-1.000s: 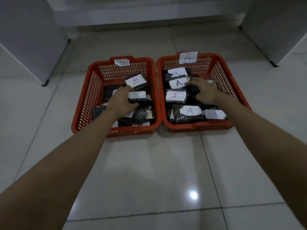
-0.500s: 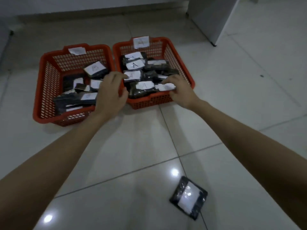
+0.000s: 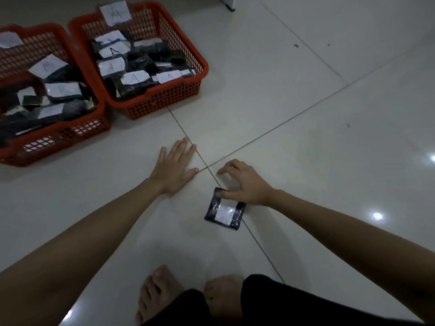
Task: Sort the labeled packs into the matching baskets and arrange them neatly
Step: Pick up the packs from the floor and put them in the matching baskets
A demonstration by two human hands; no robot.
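Observation:
A dark plastic-wrapped pack with a white label lies on the tiled floor in front of me; its letter is not readable. My right hand hovers over its far edge, fingers spread and bent, with the thumb touching the pack's near-left corner. My left hand lies flat on the floor to the left, fingers straight, holding nothing. Two red baskets stand at the upper left. The right basket carries an A tag and holds several packs marked A. The left basket holds several dark labeled packs in a looser heap.
My bare feet and dark trousers fill the bottom of the view, close behind the pack. Glossy white floor tiles stretch to the right. A white cabinet corner shows at the top edge.
My view has swung down and right, away from the baskets. Both hands left the baskets and came down to the floor, the right one reaching the loose pack.

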